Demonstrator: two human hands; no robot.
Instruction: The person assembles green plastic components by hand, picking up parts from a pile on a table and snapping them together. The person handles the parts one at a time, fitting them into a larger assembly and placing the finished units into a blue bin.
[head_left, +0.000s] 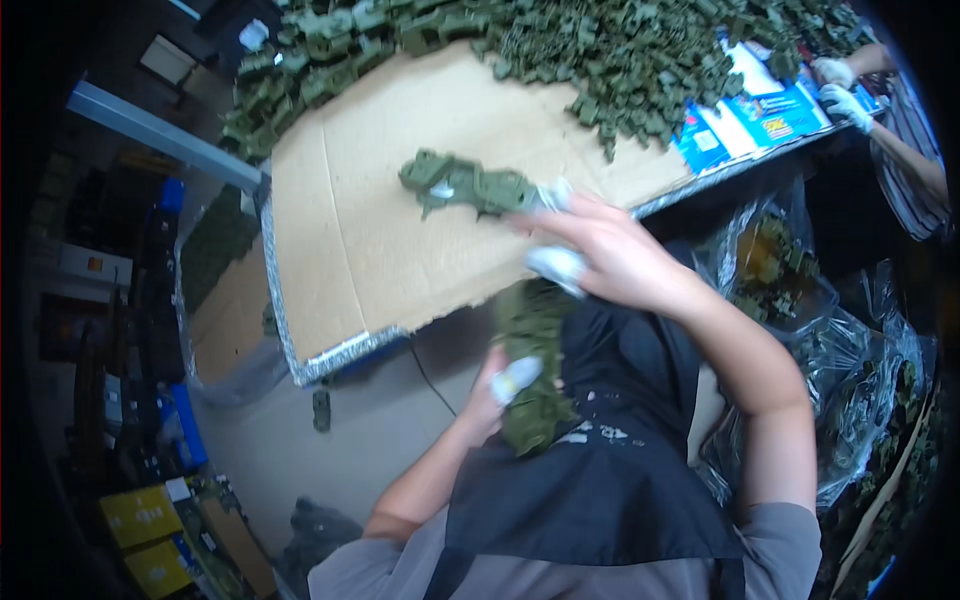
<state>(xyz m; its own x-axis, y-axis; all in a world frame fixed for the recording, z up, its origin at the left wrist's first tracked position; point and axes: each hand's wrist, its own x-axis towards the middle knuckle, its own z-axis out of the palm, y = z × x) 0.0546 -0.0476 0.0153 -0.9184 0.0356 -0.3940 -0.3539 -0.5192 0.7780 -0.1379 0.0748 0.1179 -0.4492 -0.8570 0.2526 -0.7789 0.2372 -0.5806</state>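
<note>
My left hand (491,392), low in front of my apron, is closed round a long olive-green molded plastic part (530,400) that stands roughly upright. White coverings wrap some fingertips on both hands. Over the near edge of the table, my right hand (600,250) is blurred, its thumb apart from its fingers. Those fingers reach the right end of a second olive-green plastic part (465,188), which lies on the cardboard (350,260). Whether they touch it is hard to tell. The upper end of the left hand's part sits just below my right thumb.
A big heap of small green plastic parts (620,60) covers the far side of the table. At the far right a co-worker's gloved hands (845,100) rest by a blue printed sheet (770,115). Clear plastic bags (800,370) with green parts stand right of me. A metal post (165,130) rises at left.
</note>
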